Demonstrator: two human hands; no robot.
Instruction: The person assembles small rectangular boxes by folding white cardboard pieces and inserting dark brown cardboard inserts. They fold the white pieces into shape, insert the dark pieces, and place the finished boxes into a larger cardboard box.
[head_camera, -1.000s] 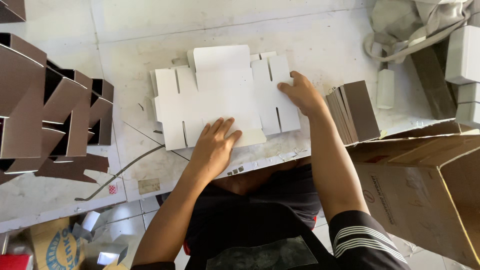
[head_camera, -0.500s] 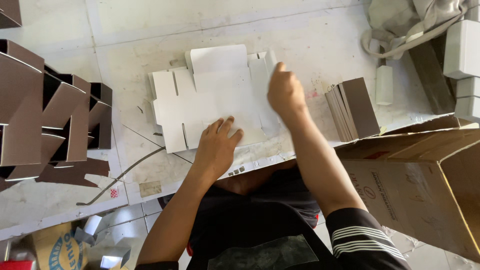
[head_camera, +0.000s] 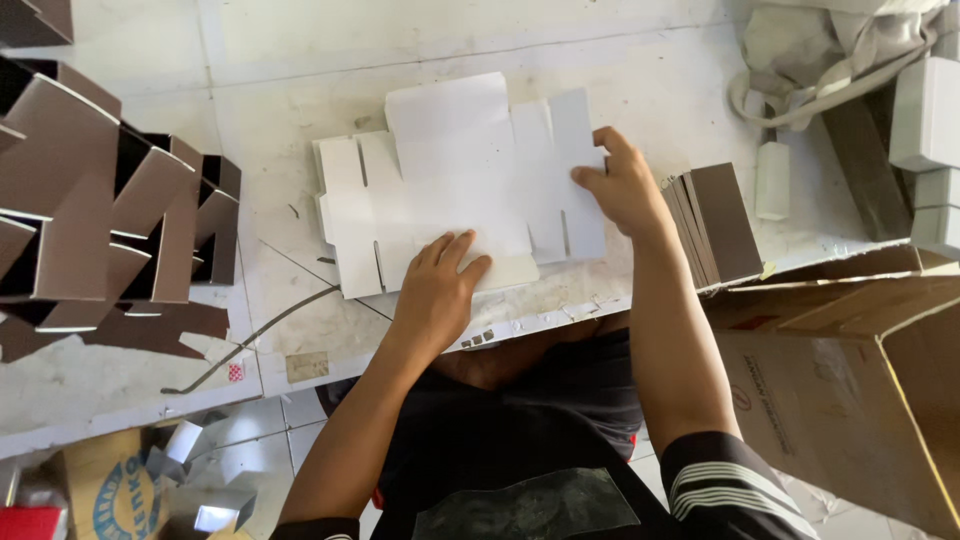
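Observation:
A flat white die-cut cardboard sheet (head_camera: 450, 180) with several flaps and slits lies on the worn white table (head_camera: 300, 60). My left hand (head_camera: 435, 290) rests palm down on its near edge, fingers spread, pressing it to the table. At the sheet's right side my right hand (head_camera: 625, 185) pinches the edge of the outer flap, thumb on top and fingers curled around it. Both forearms reach in from the bottom of the view over my dark shirt.
A stack of flat brown card pieces (head_camera: 720, 225) stands just right of my right hand. Folded brown boxes (head_camera: 100, 200) pile up on the left. A large open carton (head_camera: 850, 400) sits lower right, small white boxes (head_camera: 925, 110) at the right edge, a cloth bag (head_camera: 830, 50) at the back.
My right hand slid inward over the sheet, then back out to the right flap's edge. The left hand stayed pressed on the near edge.

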